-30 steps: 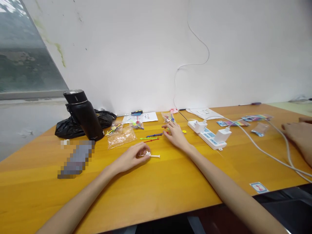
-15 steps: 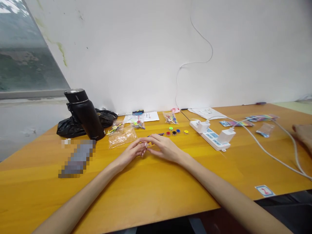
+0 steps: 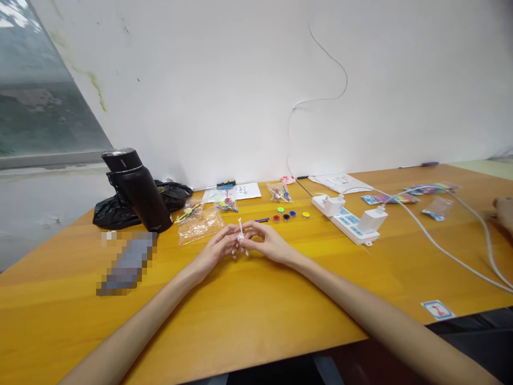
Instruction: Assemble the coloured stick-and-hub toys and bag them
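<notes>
A small white plastic piece, long and thin with a round middle [image 3: 241,237], stands roughly upright between my two hands above the table [image 3: 224,315]. My left hand [image 3: 218,248] pinches it from the left with closed fingers. From the right, the thumb and fingers of my right hand [image 3: 266,241] close on the same piece. Just beyond my right hand lies a thin dark blue stick [image 3: 262,220]. Several small round discs, among them a red disc [image 3: 276,218], a black disc [image 3: 286,217] and a yellow disc [image 3: 306,215], lie right of it.
Left stand a black bottle [image 3: 138,190], a black plastic bag [image 3: 114,209] and a blurred-out flat object [image 3: 130,262]. Clear bags [image 3: 200,227] and papers [image 3: 248,191] lie behind my hands. A power strip [image 3: 348,222] with cables is at right; another person's hand [image 3: 504,211] shows at the right edge.
The white piece has turned upright and now shows between my fingers. My right fingers have shifted down and closer round it. The other person's hand has moved slightly out to the right.
</notes>
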Demonstrator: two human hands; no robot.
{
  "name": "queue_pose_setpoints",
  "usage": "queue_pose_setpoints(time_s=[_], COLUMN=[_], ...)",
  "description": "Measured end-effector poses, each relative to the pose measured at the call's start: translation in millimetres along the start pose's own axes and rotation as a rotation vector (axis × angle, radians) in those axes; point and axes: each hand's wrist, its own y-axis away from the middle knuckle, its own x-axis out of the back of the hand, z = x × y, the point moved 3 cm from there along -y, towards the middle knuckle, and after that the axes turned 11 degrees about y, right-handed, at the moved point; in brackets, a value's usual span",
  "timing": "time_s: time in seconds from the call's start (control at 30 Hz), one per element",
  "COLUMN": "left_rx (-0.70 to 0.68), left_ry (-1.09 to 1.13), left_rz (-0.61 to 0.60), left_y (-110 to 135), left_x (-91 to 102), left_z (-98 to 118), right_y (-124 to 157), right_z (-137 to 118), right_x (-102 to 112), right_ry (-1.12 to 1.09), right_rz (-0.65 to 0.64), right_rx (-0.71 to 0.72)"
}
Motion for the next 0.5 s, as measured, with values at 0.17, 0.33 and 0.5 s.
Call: queue_pose_setpoints(time_s=[0.17, 0.33, 0.5], left_rx=[-0.041, -0.12, -0.139], left_ry=[-0.158, -0.325, -0.376], left_rz=[-0.092, -0.146, -0.189], left_y=[1.3, 3.4, 6.4], left_x=[-2.6, -9.2, -15.8], left_z=[6.2, 13.3, 14.1], right_y=[-1.9, 0.7, 1.2], right_z=[13.9, 9.6, 11.0], right_x=[-7.1, -7.8, -7.7], right_ry=[-0.269, -0.409, -0.549], right_rz=[-0.067, -0.129, -0.202], right_rx=[-0.119, -0.172, -0.227])
